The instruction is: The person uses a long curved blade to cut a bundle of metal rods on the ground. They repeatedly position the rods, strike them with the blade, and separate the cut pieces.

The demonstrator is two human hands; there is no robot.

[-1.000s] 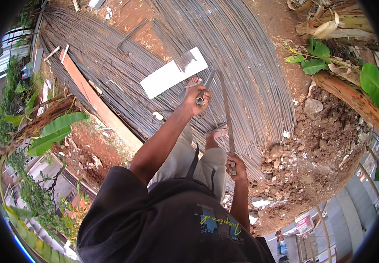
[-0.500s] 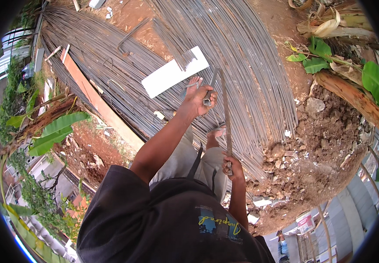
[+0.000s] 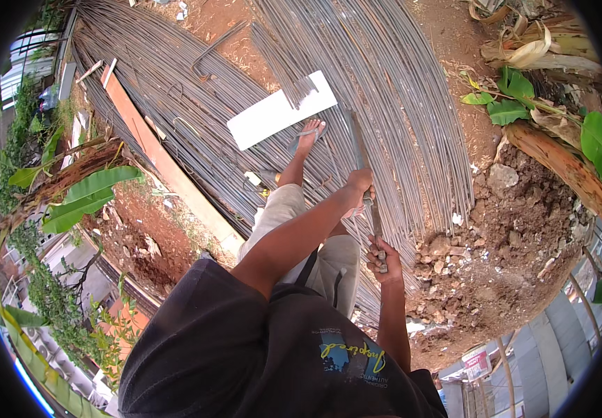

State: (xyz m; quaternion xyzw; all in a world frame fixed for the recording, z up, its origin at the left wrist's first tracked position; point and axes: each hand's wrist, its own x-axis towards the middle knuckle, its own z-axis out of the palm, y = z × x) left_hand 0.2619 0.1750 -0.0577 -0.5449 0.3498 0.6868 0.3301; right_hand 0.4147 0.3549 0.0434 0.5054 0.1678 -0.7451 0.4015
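Observation:
My left hand (image 3: pixel 361 184) is closed on a grey metal pipe (image 3: pixel 354 139), beside my body over the long bundles of steel bars (image 3: pixel 426 139). The pipe now lies almost in line with a long rusty bar (image 3: pixel 376 223); whether it is slipped over it, I cannot tell. My right hand (image 3: pixel 384 262), lower and nearer me, grips that bar's near end. My left sandalled foot (image 3: pixel 308 138) stands on the bars, just below a white board (image 3: pixel 259 125); my other foot is mostly hidden behind my arm.
A long plank (image 3: pixel 155 153) runs along the left. Broken soil and rubble (image 3: pixel 496 265) are on the right, with banana plants (image 3: pixel 559 167) and cut stalks beside them. More leaves (image 3: pixel 85 202) hang at the left. Bent bars (image 3: pixel 214 56) lie at the top.
My left hand has moved down and right with the pipe, bringing it onto the line of the rusty bar. My right hand has shifted slightly right.

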